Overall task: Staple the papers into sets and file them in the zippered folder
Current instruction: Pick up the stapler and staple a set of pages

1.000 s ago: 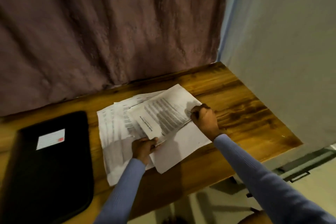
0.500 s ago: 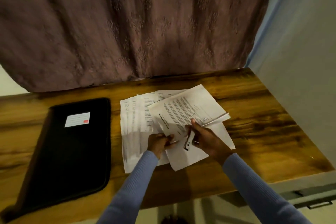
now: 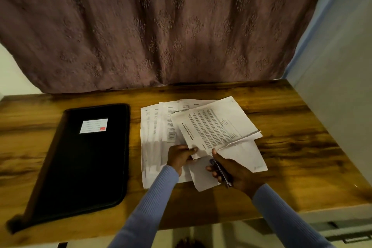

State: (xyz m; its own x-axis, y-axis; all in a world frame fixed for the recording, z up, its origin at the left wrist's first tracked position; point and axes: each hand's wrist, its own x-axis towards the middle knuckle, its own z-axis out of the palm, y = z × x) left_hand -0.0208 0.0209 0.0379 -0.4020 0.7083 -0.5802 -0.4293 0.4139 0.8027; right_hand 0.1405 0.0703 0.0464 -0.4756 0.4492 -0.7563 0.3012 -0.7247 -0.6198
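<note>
Both hands meet at the papers' near edge, right hand gripping stapler.

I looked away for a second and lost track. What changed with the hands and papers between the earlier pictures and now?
The right hand left the far edge of the top sheet, came back toward the person and now grips a small stapler near that sheet's near corner. The left hand stayed pinching that corner. The black folder stayed closed on the table.
</note>
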